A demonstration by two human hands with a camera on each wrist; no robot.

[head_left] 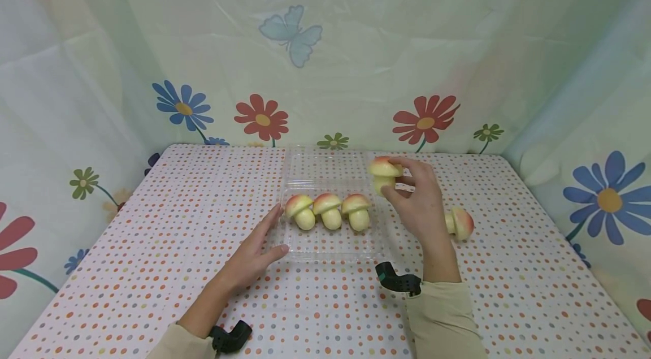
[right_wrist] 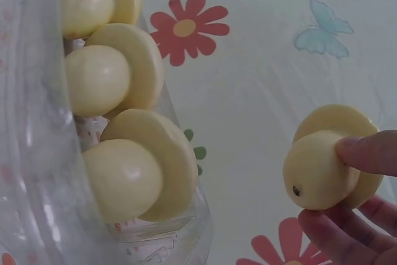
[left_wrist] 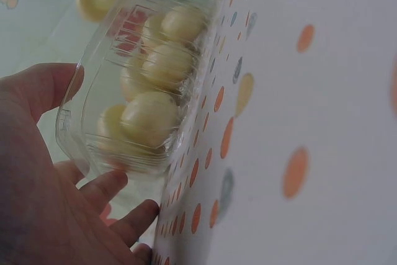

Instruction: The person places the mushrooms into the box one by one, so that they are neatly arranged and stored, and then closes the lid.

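My right hand (head_left: 419, 206) pinches a toy mushroom (head_left: 382, 169) with a yellow stem and a red-tinged cap. It holds the mushroom upright, near the right side of a clear plastic clamshell box (head_left: 330, 247). In the right wrist view, the thumb and fingers (right_wrist: 325, 231) grip the mushroom from one side, and a small dark spot marks its stem end. Three similar mushrooms (head_left: 327, 212) lie in a row inside the box, caps toward the back. At the box's left side rests my left hand (head_left: 249, 257), thumb by the rim and fingers spread along the wall.
Another mushroom (head_left: 461, 224) lies on the table right of the box, partly behind my right wrist. The box's lid (head_left: 328, 167) is folded back toward the rear. A dotted cloth (head_left: 152, 257) covers the table, and a flowered curtain (head_left: 356, 65) hangs behind.
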